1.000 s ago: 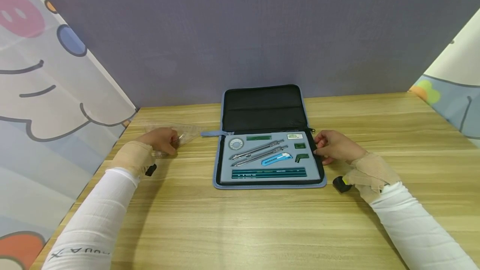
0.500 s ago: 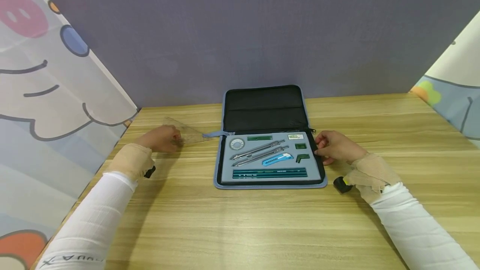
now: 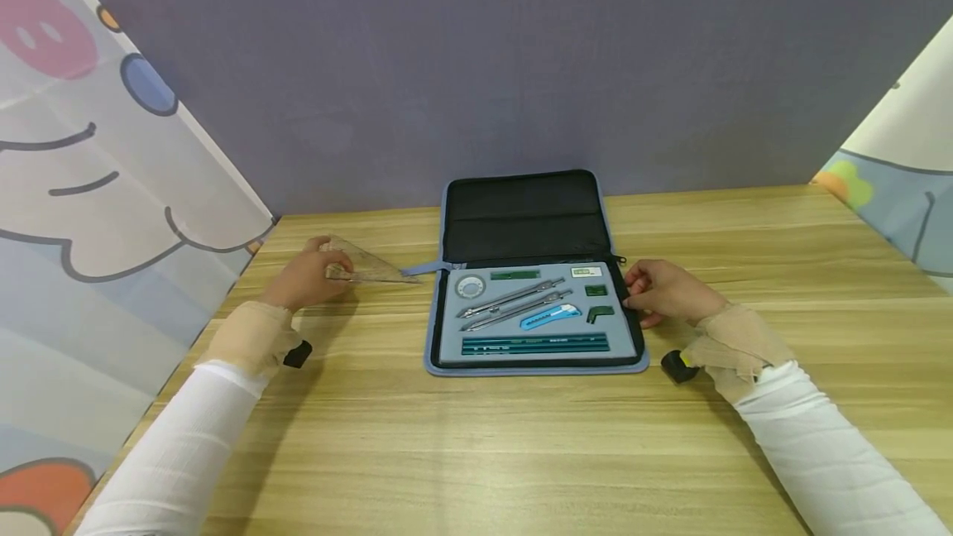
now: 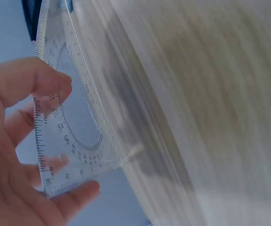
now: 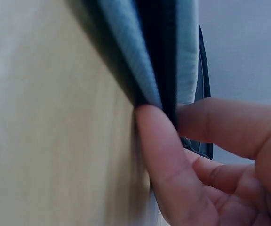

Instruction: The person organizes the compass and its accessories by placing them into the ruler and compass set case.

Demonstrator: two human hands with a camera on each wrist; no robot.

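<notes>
On the left of the table, my left hand (image 3: 307, 278) holds a clear plastic set square (image 3: 365, 265) between thumb and fingers. Printed scales and a protractor cut-out show on the set square (image 4: 48, 141) in the left wrist view. Its narrow tip reaches right to the blue strap of the zip case (image 3: 524, 240). This case lies spread out, lid back. With thumb and index finger my right hand (image 3: 670, 289) pinches the case's right edge, whose layered blue and black border (image 5: 131, 52) shows close up in the right wrist view.
The case's grey insert holds a pair of compasses (image 3: 514, 298), a blue cutter (image 3: 549, 317), green pencils (image 3: 534, 344), a round white dial-like piece (image 3: 470, 286), an eraser (image 3: 586, 271) and small green pieces. A grey panel (image 3: 476, 64) stands behind the table.
My left hand has changed its hold on the set square and turned it, so its tip now points right and overlaps the strap. My right hand stays at the case's edge.
</notes>
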